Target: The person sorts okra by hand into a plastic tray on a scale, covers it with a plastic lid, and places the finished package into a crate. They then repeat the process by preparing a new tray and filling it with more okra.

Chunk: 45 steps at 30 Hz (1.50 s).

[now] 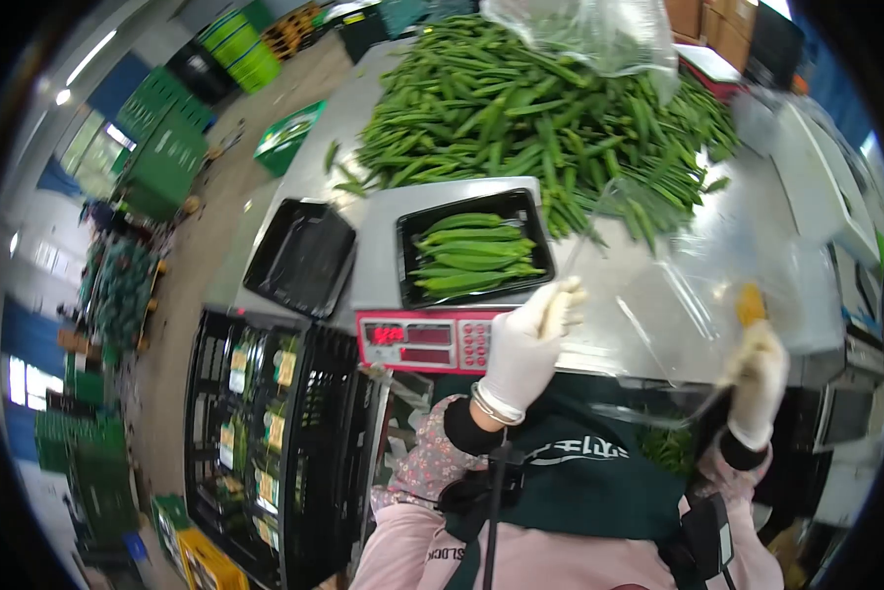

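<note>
A clear plastic bag [648,324] is stretched out between my two gloved hands, with a yellow label [752,303] near its right side. My left hand [535,344] is closed with its fingertips on the bag's left edge, just right of the scale's keypad. On the right, my right hand [760,379] pinches the other side below the label. A black tray [402,265] holding a row of green okra [476,251] rests on the platform of a red-framed scale [422,339] with a lit red display. Left of the scale lies another black tray [304,256], with no okra in it.
A large okra heap [520,108] covers the far part of the metal table [619,285], partly under a clear plastic sheet [599,34]. At lower left stands a black crate [309,442] of labelled packs. White equipment [825,177] borders the right.
</note>
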Each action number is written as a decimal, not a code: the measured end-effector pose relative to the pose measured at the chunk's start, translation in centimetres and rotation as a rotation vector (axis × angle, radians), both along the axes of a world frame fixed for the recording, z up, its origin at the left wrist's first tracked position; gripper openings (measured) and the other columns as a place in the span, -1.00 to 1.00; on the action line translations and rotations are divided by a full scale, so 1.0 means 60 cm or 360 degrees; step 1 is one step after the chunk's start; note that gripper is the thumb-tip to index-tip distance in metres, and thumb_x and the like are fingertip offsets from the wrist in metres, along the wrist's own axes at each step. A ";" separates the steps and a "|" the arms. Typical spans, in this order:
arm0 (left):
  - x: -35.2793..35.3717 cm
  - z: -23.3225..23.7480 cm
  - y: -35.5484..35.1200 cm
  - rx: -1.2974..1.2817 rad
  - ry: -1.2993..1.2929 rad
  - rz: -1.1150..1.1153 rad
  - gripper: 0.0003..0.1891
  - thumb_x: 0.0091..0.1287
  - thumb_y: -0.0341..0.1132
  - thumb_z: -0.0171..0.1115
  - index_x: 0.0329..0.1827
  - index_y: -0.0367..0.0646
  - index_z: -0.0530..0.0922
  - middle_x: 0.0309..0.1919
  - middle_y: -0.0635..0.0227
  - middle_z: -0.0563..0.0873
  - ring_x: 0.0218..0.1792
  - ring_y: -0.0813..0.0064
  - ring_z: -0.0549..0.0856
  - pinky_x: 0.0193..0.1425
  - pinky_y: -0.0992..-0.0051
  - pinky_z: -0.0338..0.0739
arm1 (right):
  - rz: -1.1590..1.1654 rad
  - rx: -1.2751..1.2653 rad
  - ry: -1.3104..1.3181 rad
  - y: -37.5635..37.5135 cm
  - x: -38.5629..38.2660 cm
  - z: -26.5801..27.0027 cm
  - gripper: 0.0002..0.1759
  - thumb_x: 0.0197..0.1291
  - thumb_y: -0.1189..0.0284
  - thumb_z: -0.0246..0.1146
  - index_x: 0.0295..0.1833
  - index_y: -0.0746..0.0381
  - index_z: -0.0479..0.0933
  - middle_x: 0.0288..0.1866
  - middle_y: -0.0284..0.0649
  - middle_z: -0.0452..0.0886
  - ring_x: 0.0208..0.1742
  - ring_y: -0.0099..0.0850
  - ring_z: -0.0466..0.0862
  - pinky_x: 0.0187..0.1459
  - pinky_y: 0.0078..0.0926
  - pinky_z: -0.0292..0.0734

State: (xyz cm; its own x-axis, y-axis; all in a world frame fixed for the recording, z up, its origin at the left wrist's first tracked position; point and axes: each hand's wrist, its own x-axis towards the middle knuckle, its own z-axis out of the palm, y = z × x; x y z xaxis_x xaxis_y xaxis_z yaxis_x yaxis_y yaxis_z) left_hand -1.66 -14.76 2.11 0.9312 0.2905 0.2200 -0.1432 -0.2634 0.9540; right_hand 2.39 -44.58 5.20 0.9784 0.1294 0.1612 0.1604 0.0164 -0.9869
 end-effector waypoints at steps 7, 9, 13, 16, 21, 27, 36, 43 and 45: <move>-0.028 0.088 0.074 0.1122 -0.1084 0.0651 -0.62 0.30 -0.70 0.17 0.15 -0.28 0.68 -0.01 0.09 0.80 -0.06 0.13 0.81 0.04 0.37 0.68 | -0.1237 -0.0535 -0.0778 -0.073 0.037 -0.029 -0.80 0.50 0.49 0.07 0.03 0.33 0.58 -0.20 -0.33 0.54 -0.26 -0.57 0.49 -0.20 -0.66 0.38; -0.012 0.081 0.111 0.1528 -0.1102 0.0727 -0.58 0.21 -0.70 0.18 0.13 -0.25 0.69 0.04 0.17 0.79 0.03 0.15 0.78 0.11 0.31 0.65 | -0.0977 -0.1091 -0.0993 -0.013 0.030 -0.031 -0.82 0.46 0.57 0.18 0.08 0.34 0.60 0.01 -0.21 0.67 0.04 -0.39 0.63 0.11 -0.43 0.51; 0.024 0.014 0.191 0.1867 -0.0822 0.0717 -0.46 0.12 -0.69 0.18 0.19 -0.13 0.69 0.07 0.23 0.76 0.13 0.21 0.73 0.24 0.30 0.57 | -0.0463 -0.1683 -0.1273 0.036 0.064 -0.137 -0.74 0.19 0.65 0.29 0.01 0.26 0.62 -0.19 -0.08 0.63 -0.22 -0.06 0.67 -0.18 -0.23 0.60; 0.030 0.002 0.226 0.1932 -0.0621 0.0519 -0.43 0.12 -0.67 0.19 0.24 -0.08 0.66 0.10 0.26 0.74 0.14 0.22 0.71 0.26 0.29 0.55 | -0.0171 -0.1905 -0.0937 0.048 0.065 -0.202 -0.72 0.20 0.58 0.32 0.04 0.23 0.61 -0.19 -0.09 0.63 -0.18 -0.09 0.66 -0.12 -0.19 0.59; 0.003 0.019 0.238 0.1672 -0.0411 0.0014 -0.39 0.08 -0.59 0.25 0.30 -0.09 0.61 0.21 0.21 0.69 0.22 0.13 0.65 0.36 0.27 0.49 | -0.0265 -0.1403 -0.0931 0.105 0.062 -0.150 -0.77 0.24 0.52 0.33 0.02 0.27 0.63 -0.14 -0.08 0.66 -0.10 -0.11 0.68 -0.03 -0.28 0.59; -0.030 0.009 0.267 0.0994 -0.0412 0.0087 -0.46 0.16 -0.53 0.34 0.29 -0.19 0.61 0.22 0.11 0.69 0.30 0.16 0.62 0.48 0.27 0.41 | 0.0143 -0.0663 -0.0515 0.229 0.093 -0.107 -0.79 0.30 0.49 0.32 0.01 0.33 0.65 -0.05 -0.07 0.70 -0.01 -0.20 0.72 0.07 -0.39 0.59; -0.010 -0.084 0.293 -0.0135 -0.0003 0.0382 -0.48 0.59 -0.40 -0.01 0.56 -0.39 0.26 0.52 0.03 0.40 0.52 0.31 0.38 0.57 0.41 0.21 | 0.0484 -0.0313 -0.0383 0.399 0.159 -0.129 -0.34 0.46 0.35 0.19 0.57 0.32 0.22 0.59 0.08 0.27 0.59 -0.15 0.32 0.54 -0.34 0.19; -0.018 -0.087 0.260 -0.0398 -0.0149 0.0431 -0.47 0.62 -0.33 -0.06 0.54 -0.49 0.24 0.52 0.02 0.38 0.52 0.32 0.37 0.59 0.42 0.16 | 0.0442 -0.0305 -0.0382 0.410 0.135 -0.147 -0.40 0.50 0.43 0.07 0.58 0.35 0.21 0.67 0.06 0.12 0.70 -0.19 0.07 0.62 -0.37 -0.05; -0.009 -0.090 0.266 -0.0302 -0.0131 0.0467 -0.47 0.61 -0.35 -0.05 0.54 -0.49 0.23 0.53 0.00 0.36 0.53 0.30 0.34 0.60 0.41 0.13 | 0.0445 -0.0274 -0.0335 0.413 0.139 -0.142 -0.39 0.50 0.42 0.07 0.58 0.36 0.20 0.68 0.05 0.11 0.71 -0.20 0.07 0.62 -0.37 -0.05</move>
State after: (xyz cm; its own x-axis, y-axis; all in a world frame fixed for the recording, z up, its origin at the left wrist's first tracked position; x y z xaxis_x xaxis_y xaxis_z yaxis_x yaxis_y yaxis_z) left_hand -2.23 1.18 -3.32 0.7835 0.5857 0.2075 -0.1664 -0.1239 0.9782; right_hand 10.76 -19.80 -3.30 0.8495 0.4290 0.3071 0.3723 -0.0750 -0.9251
